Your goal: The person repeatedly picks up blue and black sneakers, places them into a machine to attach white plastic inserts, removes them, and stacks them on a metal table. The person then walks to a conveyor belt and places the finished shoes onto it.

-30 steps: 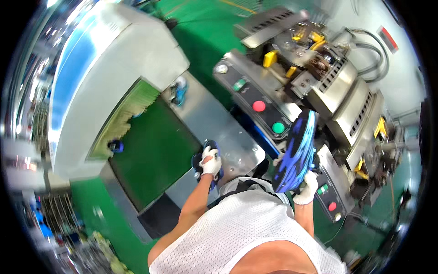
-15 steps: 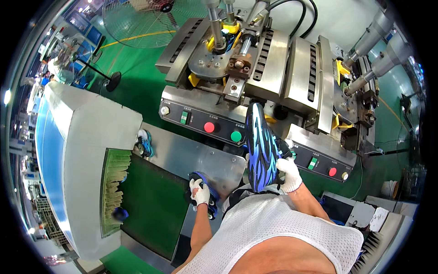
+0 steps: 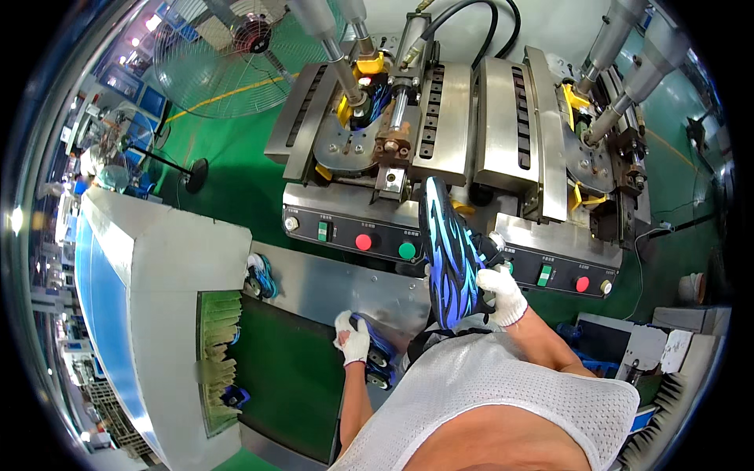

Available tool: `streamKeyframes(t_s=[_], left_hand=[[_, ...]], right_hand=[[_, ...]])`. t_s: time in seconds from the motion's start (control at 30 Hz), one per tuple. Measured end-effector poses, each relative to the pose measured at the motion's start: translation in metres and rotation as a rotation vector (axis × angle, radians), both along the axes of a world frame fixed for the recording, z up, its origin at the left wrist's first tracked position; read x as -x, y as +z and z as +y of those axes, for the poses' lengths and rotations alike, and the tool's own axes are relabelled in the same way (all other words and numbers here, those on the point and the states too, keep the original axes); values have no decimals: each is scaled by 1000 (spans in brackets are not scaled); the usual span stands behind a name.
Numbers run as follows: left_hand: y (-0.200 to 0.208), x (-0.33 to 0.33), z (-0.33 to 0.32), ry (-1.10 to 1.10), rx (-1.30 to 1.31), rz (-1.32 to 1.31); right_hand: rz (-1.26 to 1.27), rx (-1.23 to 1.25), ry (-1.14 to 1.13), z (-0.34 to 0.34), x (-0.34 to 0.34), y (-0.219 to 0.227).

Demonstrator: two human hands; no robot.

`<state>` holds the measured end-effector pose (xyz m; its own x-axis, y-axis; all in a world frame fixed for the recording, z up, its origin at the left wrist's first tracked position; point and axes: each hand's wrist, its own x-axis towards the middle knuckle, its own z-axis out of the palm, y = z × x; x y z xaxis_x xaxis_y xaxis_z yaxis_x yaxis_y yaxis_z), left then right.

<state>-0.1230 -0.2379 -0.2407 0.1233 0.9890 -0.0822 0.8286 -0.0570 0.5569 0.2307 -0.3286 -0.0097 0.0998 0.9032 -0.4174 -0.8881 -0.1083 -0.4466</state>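
Observation:
My right hand [image 3: 503,295], in a white knit glove, is closed on the heel side of a shoe [image 3: 449,251]. That shoe points its toe away from me and turns its black, blue and purple patterned sole up to me. To the left, my left hand [image 3: 352,337], also gloved, lies against the left side of a second blue-purple shoe [image 3: 381,344], its fingers apart. This shoe rests by the metal plate [image 3: 349,292] at the edge of the green conveyor belt [image 3: 279,369]. The hand partly covers the shoe's edge.
Ahead stands a steel press machine [image 3: 452,118] with clamps and a control panel [image 3: 345,235] bearing buttons. A third shoe [image 3: 261,276] sits on the plate near the white machine housing [image 3: 173,259]. Bristles [image 3: 217,353] hang at its opening. A large fan [image 3: 253,35] stands behind.
My left hand has come off the top of the second shoe to its left side. The right hand still holds its shoe, nearly unmoved. The press's left clamp plate has shifted, showing more inside.

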Motion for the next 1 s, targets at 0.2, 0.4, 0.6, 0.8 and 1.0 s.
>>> streamKeyframes(t_s=[0.2, 0.4, 0.6, 0.8, 1.0], left_hand=[[166, -107, 128, -259, -364, -321], [202, -209, 265, -594, -531, -179], [142, -308, 370, -526, -344, -39], [103, -382, 411, -355, -301, 11], [152, -398, 444, -390, -208, 70]], right_hand=[[-74, -27, -93, 0, -8, 9], [-87, 17, -165, 0, -23, 8], [-150, -39, -214, -14, -38, -14], [-176, -77, -235, 7, -45, 27], [-207, 77, -289, -6, -41, 6]])
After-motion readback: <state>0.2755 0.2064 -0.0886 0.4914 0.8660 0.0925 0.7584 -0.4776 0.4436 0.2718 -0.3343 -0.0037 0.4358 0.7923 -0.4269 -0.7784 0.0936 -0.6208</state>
